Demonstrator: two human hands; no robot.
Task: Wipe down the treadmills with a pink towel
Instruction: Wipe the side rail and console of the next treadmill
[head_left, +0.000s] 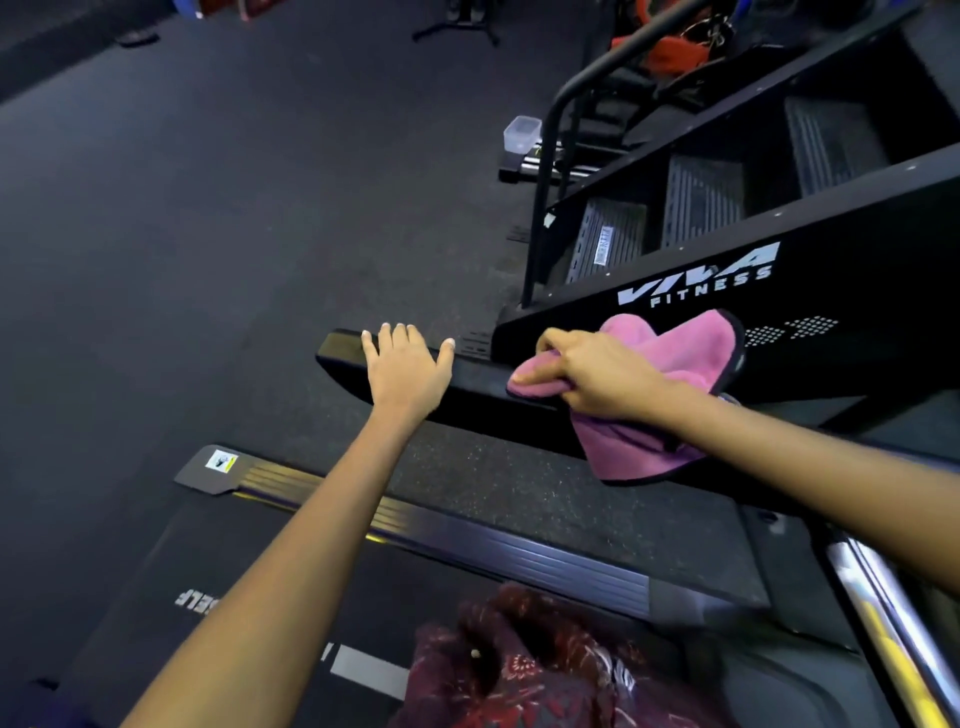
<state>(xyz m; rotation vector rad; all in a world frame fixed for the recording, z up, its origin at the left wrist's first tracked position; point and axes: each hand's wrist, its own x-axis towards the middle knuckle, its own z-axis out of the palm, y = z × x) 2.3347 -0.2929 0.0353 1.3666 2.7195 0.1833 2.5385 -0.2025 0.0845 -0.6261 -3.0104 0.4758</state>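
— At nine o'clock? Left hand (402, 364), flat and spread on glossy black base rail (467, 387).
— At three o'clock? Right hand (597, 375) gripping fluffy pink towel (670, 374), pressed on rail; lower folds hanging. Ribbed treadmill (467, 540) cut off below.

Soft cloth against hard black gym surfaces

The pink towel (670, 364) looks like fleecy cloth with a dark stitched edge; under it, the black rail (415, 384) is smooth and faintly glossy. Below the rail lies speckled, matt, grainy floor (545, 483), and at the lower right of it a shiny chrome bar (883, 613).
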